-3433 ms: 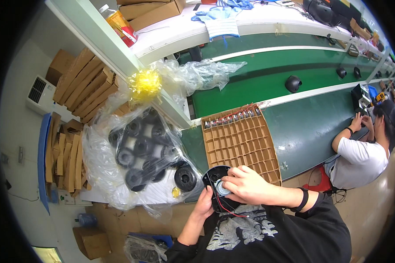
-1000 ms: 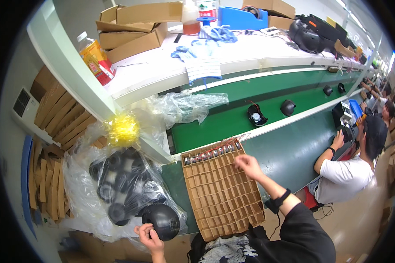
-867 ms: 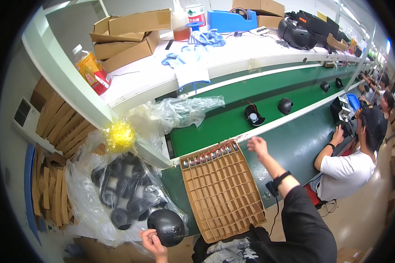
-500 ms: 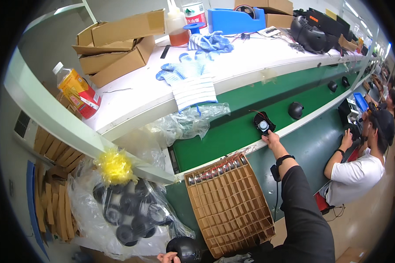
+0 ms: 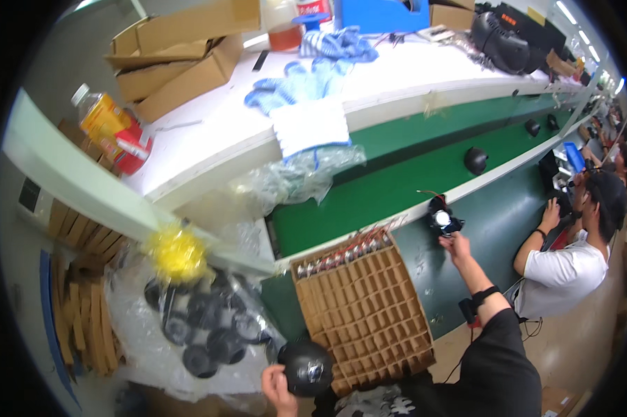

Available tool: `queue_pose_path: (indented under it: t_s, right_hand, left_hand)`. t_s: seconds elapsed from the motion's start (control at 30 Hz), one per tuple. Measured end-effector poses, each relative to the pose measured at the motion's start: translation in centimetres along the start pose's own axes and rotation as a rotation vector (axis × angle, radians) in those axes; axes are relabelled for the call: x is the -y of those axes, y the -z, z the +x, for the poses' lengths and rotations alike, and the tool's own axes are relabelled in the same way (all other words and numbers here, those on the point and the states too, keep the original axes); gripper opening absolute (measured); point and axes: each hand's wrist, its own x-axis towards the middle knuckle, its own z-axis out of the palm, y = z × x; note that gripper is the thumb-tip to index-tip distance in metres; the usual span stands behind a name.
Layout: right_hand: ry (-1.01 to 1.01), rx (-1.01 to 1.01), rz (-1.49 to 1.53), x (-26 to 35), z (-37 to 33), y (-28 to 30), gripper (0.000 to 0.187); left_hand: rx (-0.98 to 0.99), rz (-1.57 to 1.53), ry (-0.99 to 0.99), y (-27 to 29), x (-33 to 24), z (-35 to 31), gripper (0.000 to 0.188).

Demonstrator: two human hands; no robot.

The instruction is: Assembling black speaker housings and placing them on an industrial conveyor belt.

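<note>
My left hand (image 5: 279,389) is closed on the side of a glossy black dome (image 5: 306,368), which hangs at the lower edge beside the partitioned cardboard box. In my right hand (image 5: 458,247) is a small black housing (image 5: 438,207) with a bright round piece in it and thin wires sticking out at its top left. The fingers grip it from its near side, over the green table by the belt's rail. Between my two hands lies the partitioned cardboard box (image 5: 369,313). Metal parts with red wires (image 5: 344,254) fill its far row.
Black round parts (image 5: 205,313) lie in a clear plastic bag at left, below a yellow bundle (image 5: 178,254). Beyond the box runs a green conveyor belt (image 5: 369,201) carrying a black dome (image 5: 475,160). Striped gloves (image 5: 303,90) hang off the white shelf. A co-worker (image 5: 567,236) sits at right.
My right hand has drawn the black housing from over the belt toward the near side, above the table. My left hand has lifted the black dome further into view.
</note>
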Motion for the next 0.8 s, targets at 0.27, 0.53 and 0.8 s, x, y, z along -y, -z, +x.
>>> queue_pose_path:
  t_s: [0.27,0.53,0.8]
  right_hand:
    - [-0.113,0.053,0.023,-0.8,-5.3,8.9,0.027]
    - [-0.322,0.156,0.189,-2.2,-9.2,11.3,0.044]
    - [0.911,1.031,-0.572,6.0,-36.9,-4.1,0.018]
  left_hand:
    - [0.052,-0.261,-0.017,-4.1,-3.4,-1.6,0.023]
    - [0.086,-0.433,-0.027,-5.5,-5.9,-4.0,0.017]
    - [0.111,-0.505,-0.064,-6.2,-5.4,-5.7,0.018]
